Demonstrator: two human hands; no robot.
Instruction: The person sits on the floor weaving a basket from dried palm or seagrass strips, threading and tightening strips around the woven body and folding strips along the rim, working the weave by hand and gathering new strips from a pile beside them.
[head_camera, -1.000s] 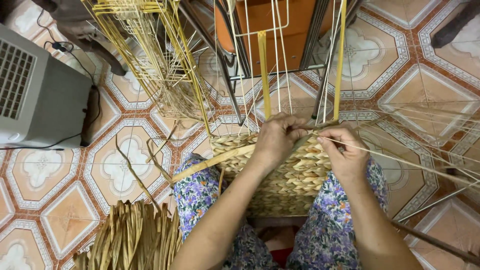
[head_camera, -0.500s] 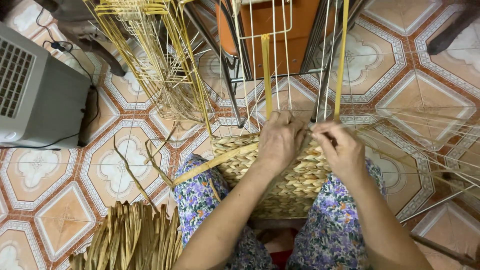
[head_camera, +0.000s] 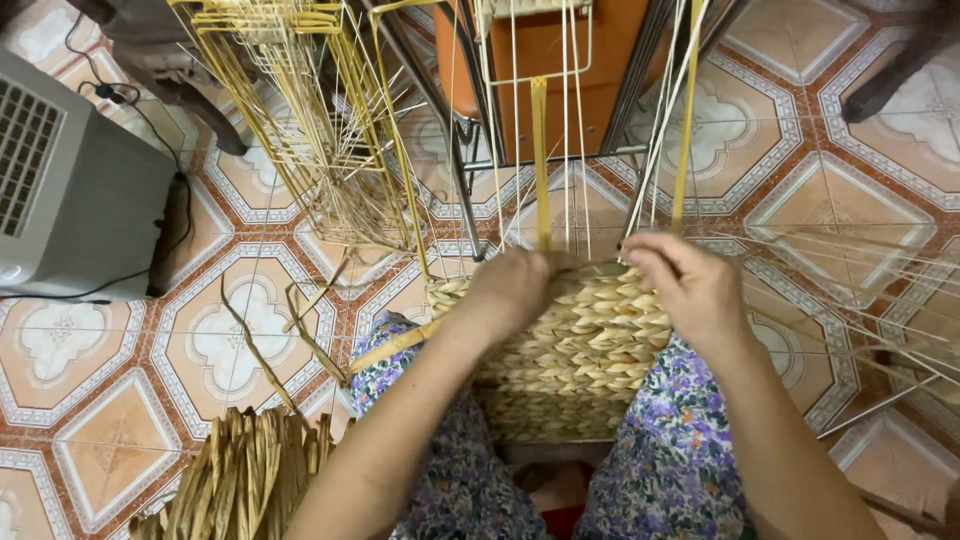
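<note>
Straw woven basket on lap; left hand, right hand fingers curled gripping top rim.

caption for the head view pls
Both hands, left hand and right hand, work the woven basket on the lap.

The woven basket at the centre is pale straw-tan in a plaited, herringbone-like pattern. The upright strips rising toward 12 o'clock are yellow. The floor carries octagonal tiles in peach and cream with terracotta-red borders. The garment at 6 o'clock is floral, purple and blue on white. The dried reed bundle at 7 o'clock is dull olive-tan. The box-shaped appliance at 9 o'clock is light grey. The furniture at 12 o'clock is orange.
</note>
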